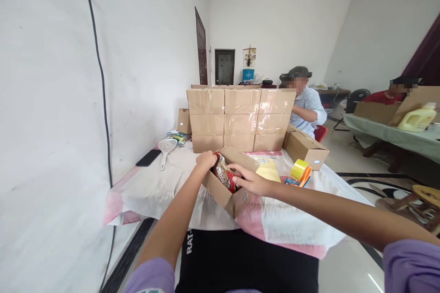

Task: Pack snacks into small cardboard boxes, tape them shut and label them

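Reaching into an open box [220, 193] at the centre of the frame, I have both hands at a packet [223, 171] that lies inside it. My left hand [206, 161] curls at the box's left end, by the packet's edge; whether it grips packet or cardboard, I cannot tell. My right hand [253, 182] lies over the packet, thumb and fingers parted; I cannot tell if they pinch it. On the counter [165, 199], a phone [148, 158] and a scoop [167, 147] lie left of centre, tape [299, 169] right of centre.
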The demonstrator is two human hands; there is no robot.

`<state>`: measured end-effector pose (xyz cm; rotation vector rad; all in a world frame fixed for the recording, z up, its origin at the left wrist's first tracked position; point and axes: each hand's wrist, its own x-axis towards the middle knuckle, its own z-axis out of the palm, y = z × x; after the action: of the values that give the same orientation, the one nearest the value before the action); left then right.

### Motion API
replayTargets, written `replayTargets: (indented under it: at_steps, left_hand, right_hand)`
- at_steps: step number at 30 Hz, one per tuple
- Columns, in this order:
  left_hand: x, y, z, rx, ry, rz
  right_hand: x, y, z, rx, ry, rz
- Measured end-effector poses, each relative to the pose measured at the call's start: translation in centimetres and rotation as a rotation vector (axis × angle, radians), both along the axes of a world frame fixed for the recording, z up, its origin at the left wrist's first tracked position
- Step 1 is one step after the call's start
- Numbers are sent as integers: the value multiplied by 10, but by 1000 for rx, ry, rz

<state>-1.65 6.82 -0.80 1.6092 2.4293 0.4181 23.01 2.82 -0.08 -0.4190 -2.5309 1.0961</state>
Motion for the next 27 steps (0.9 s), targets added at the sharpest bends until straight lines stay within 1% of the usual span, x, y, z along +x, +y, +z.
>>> replayTargets:
  at_steps: [1,2,4,6,7,8,10,13,15,18,20,22,27]
  left_hand:
    - [0,-1,-1,2,4,6]
    - [0,-2,-2,4,7,12]
    - [0,-3,-3,4,7,28]
    - [-1,-4,-2,-2,3,48]
    - [0,-5,-2,-7,2,56]
    - [1,-7,0,-12,2,62]
    - [6,-11,4,-22,10,61]
    - [9,-14,8,-38,46,47]
    - [5,-12,7,-40,80,35]
    - [-4,-4,0,-45,121,2]
    - [-10,1,-6,-44,138,-13]
    - [-14,6,-12,-30,145,-26]
    - [-21,23,-26,52,143,-65]
  right_hand:
    - [3,-2,-1,16,5,-17]
    - [5,-3,1,66,-4,-43]
    - [7,-5,10,260,-56,-61]
    - [5,-5,22,478,-171,-30]
    - [3,-7,27,550,-250,-18]
    - [1,-9,31,584,-331,-19]
    - [-7,-15,35,550,-476,-48]
    - [-26,-22,32,471,-606,-88]
    - [-38,-21,31,398,-660,-87]
    - [-47,-22,34,325,-680,-107]
    - [-47,-27,36,308,-672,-135]
    - [-43,-32,33,303,-632,-154]
    - [-28,-33,15,373,-439,-269]
